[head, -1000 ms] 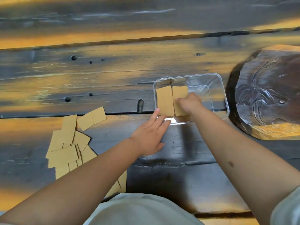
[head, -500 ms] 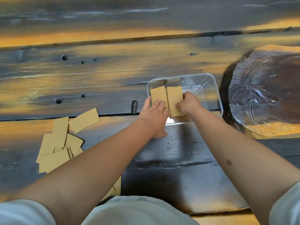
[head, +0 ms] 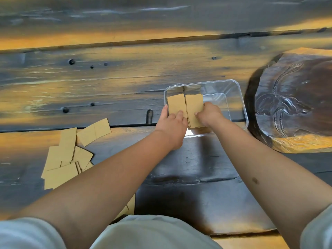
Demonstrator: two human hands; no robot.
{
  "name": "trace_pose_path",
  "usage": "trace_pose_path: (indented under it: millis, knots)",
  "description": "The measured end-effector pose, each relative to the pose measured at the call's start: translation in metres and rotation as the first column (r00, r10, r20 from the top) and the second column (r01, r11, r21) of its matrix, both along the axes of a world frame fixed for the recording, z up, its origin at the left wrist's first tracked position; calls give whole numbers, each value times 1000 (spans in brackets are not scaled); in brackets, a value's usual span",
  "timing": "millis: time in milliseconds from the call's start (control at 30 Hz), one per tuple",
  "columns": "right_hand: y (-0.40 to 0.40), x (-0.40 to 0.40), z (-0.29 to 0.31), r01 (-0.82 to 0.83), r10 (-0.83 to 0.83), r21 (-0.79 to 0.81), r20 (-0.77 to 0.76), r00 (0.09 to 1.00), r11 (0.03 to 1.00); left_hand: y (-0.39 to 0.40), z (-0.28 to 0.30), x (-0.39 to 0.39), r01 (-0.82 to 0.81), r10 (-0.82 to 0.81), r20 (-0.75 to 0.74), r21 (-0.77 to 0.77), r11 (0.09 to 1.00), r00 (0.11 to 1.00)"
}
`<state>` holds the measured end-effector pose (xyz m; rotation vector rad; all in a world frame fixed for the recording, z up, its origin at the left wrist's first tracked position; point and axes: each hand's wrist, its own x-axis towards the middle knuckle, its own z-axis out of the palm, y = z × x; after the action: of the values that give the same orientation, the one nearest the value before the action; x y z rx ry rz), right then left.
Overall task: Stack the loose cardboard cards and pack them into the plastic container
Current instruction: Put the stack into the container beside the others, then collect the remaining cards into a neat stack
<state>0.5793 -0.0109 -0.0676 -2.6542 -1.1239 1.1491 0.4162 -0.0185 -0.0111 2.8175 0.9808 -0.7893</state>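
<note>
A clear plastic container (head: 239, 97) sits on the dark wooden table. In its left half stand two stacks of brown cardboard cards side by side. My left hand (head: 172, 126) grips the left stack (head: 176, 105), thumb on its outer edge and fingers on top. My right hand (head: 209, 115) holds the right stack (head: 194, 106) from its right side. A loose pile of cards (head: 68, 155) lies scattered on the table at the left, partly hidden under my left forearm.
A large carved dark wooden piece (head: 294, 105) lies just right of the container. The table is made of rough planks with gaps and knot holes. A few more cards (head: 129, 207) peek out near my lap.
My left hand moved from the table in front of the container up onto the left stack. The two stacks now stand closer together. The view shifted slightly.
</note>
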Motion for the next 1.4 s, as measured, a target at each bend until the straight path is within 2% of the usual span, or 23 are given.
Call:
trace_pose_path:
  millis: [267, 400, 467, 533, 600, 633, 700, 767, 833, 867, 933, 1067, 1167, 1200, 1300, 1400]
  knots:
    - [-1, -1, 10, -21, 22, 23, -42, 999, 1000, 0, 3, -4, 0, 1, 52, -22, 1000, 999]
    - [-8, -3, 34, 8, -7, 51, -29, 1000, 999, -16, 9, -28, 13, -10, 215, -12, 1000, 977]
    - [-17, -8, 52, 28, -33, 190, 26, 999, 981, -32, 9, -55, -3, 11, 338, -23, 1000, 941]
    - [-35, -23, 71, -12, -24, 433, 76, 997, 901, -49, 4, -95, -72, 89, 393, -58, 996, 915]
    - [-62, -51, 87, -166, 83, 631, 160, 984, 758, -67, -4, -142, -184, 219, 351, -131, 974, 910]
    - [-78, -68, 91, -263, 168, 664, 205, 964, 699, -76, -9, -166, -243, 282, 303, -160, 957, 910]
    - [-110, -106, 88, -432, 381, 608, 221, 898, 666, -94, -18, -216, -352, 386, 213, -182, 918, 898]
    - [-139, -146, 74, -586, 580, 447, 167, 797, 676, -113, -24, -260, -460, 494, 167, -206, 864, 853]
    - [-163, -185, 53, -703, 705, 280, 111, 700, 654, -131, -28, -294, -542, 572, 142, -204, 815, 808]
    - [-173, -203, 43, -720, 725, 219, 72, 685, 659, -140, -29, -307, -571, 598, 133, -193, 798, 791]
    - [-189, -241, 28, -658, 666, 129, -29, 745, 742, -156, -31, -329, -606, 626, 118, -166, 778, 771]
    - [-202, -299, 18, -279, 278, 7, -121, 953, 960, -170, -37, -353, -666, 689, 149, -177, 725, 710]
    - [-200, -324, 16, -31, 21, -73, -132, 991, 997, -166, -46, -374, -729, 762, 165, -225, 647, 626]
    - [-198, -328, 15, 18, -28, -79, -132, 991, 997, -164, -49, -379, -716, 750, 164, -225, 661, 641]
    - [-191, -352, 14, 85, -94, -71, -129, 987, 994, -155, -62, -402, -597, 634, 118, -242, 765, 765]
    - [-182, -378, 16, 140, -146, -53, -163, 976, 989, -147, -75, -413, -553, 589, 83, -257, 792, 804]
